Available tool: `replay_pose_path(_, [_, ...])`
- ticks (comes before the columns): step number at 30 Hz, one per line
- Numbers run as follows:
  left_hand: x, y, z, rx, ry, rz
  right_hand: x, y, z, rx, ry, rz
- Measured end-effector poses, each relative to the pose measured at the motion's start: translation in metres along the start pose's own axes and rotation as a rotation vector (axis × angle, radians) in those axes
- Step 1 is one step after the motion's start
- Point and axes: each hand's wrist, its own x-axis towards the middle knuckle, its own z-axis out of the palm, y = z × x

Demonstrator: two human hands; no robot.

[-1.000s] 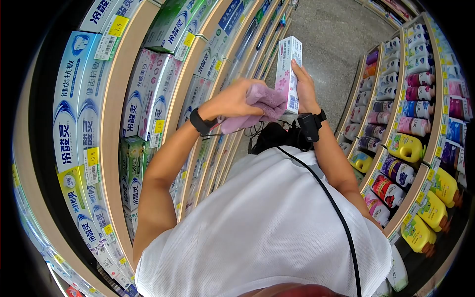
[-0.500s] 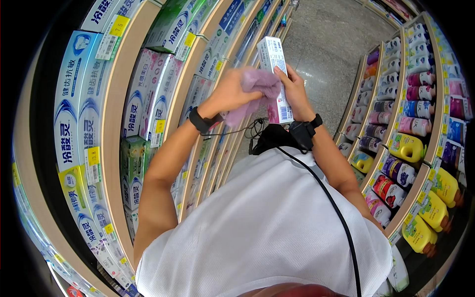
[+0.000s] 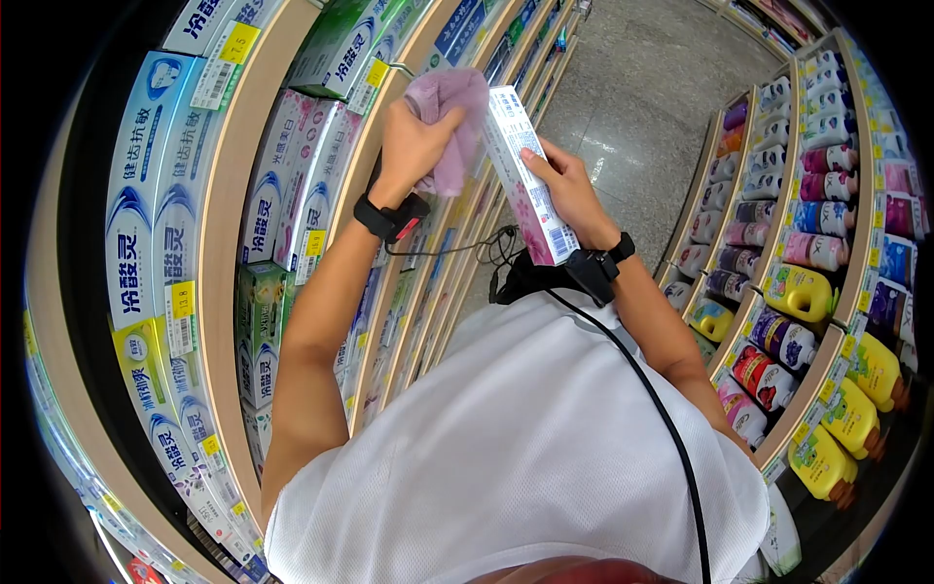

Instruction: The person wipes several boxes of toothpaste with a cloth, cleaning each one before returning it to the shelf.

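Observation:
My right hand (image 3: 566, 188) grips a long white toothpaste box (image 3: 522, 175) with pink flowers and a barcode, held slanted in front of me. My left hand (image 3: 413, 141) is closed on a pink cloth (image 3: 449, 122), which lies against the upper end of the box. Both wrists carry black bands, and a black cable (image 3: 623, 360) runs down from the right one over my white shirt.
Wooden shelves (image 3: 232, 195) on my left hold rows of toothpaste boxes (image 3: 156, 185) with yellow price tags. Shelves on my right (image 3: 769, 292) carry coloured bottles (image 3: 798, 290). A grey speckled aisle floor (image 3: 652, 88) lies between them.
Both hands rose and shifted left toward the shelf. The cloth slid up the box from its lower part to its top end, and the box tilted further over.

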Motion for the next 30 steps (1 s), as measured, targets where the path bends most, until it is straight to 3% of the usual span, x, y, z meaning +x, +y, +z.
replay_pose_path(5, [-0.017, 0.010, 0.009, 0.045, -0.209, -0.120, 0.002, 0.000, -0.011, 0.031, 0.062, 0.049])
replay_pose_path(7, [-0.026, 0.031, 0.020, -0.022, -0.434, 0.134, 0.010, 0.010, -0.021, 0.089, 0.124, 0.013])
replay_pose_path(8, [-0.033, 0.035, 0.024, -0.022, -0.436, 0.135, 0.017, 0.017, -0.023, 0.145, 0.197, -0.014])
replay_pose_path(10, [-0.046, 0.038, 0.031, -0.038, -0.691, 0.035, 0.019, 0.013, -0.029, 0.203, 0.224, 0.010])
replay_pose_path(13, [-0.057, 0.038, 0.041, -0.106, -0.835, 0.129, 0.018, 0.009, -0.034, 0.275, 0.274, 0.025])
replay_pose_path(17, [-0.056, 0.040, 0.038, -0.134, -0.913, 0.062, 0.019, 0.011, -0.034, 0.197, 0.264, 0.059])
replay_pose_path(21, [-0.046, 0.036, 0.031, -0.058, -0.839, 0.038, 0.019, 0.009, -0.024, 0.241, 0.244, 0.061])
replay_pose_path(25, [-0.027, 0.030, 0.014, -0.079, -0.607, 0.017, 0.008, 0.005, -0.011, 0.259, 0.196, 0.024])
replay_pose_path(27, [-0.021, 0.021, 0.009, 0.023, -0.239, -0.189, -0.004, -0.002, -0.004, 0.160, 0.107, 0.027])
replay_pose_path(28, [-0.017, 0.021, 0.009, 0.024, -0.239, -0.188, -0.009, -0.010, 0.001, 0.095, 0.080, 0.012])
replay_pose_path(30, [-0.012, 0.023, 0.009, -0.192, 0.015, -0.119, -0.015, -0.011, 0.010, 0.115, 0.074, -0.026])
